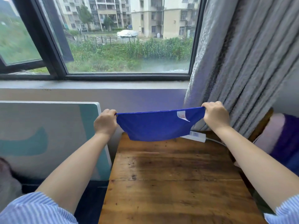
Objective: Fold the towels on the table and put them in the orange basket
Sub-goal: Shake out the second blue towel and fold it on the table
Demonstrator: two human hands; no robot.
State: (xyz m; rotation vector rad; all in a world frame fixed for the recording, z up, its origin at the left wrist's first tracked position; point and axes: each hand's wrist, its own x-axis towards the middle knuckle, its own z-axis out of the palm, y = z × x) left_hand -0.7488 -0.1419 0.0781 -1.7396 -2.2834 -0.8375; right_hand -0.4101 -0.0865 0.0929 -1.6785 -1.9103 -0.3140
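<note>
A blue towel [155, 126] hangs in the air above the far end of the wooden worktop [174, 183]. It is stretched out wide between two hands. Its top edge runs almost straight from one hand to the other, and the rest droops down in a soft curve. The bottom of the towel is close to the worktop, but I cannot tell if it touches the wood. A small white tag [182, 115] sits near the top right corner of the towel.

The left hand [105, 122] has its grip pinched tight on the top left corner. The right hand [215, 115] has its grip pinched tight on the top right corner. Both arms reach out straight, and striped blue and white sleeves [32, 209] show at the bottom.

Behind the towel, a white power strip [196, 136] lies at the back right of the worktop. A grey curtain [242, 62] hangs on the right. A white and teal board [48, 136] leans by the wall on the left. A big window [129, 38] with a dark frame is above, with green plants and tall buildings outside.
</note>
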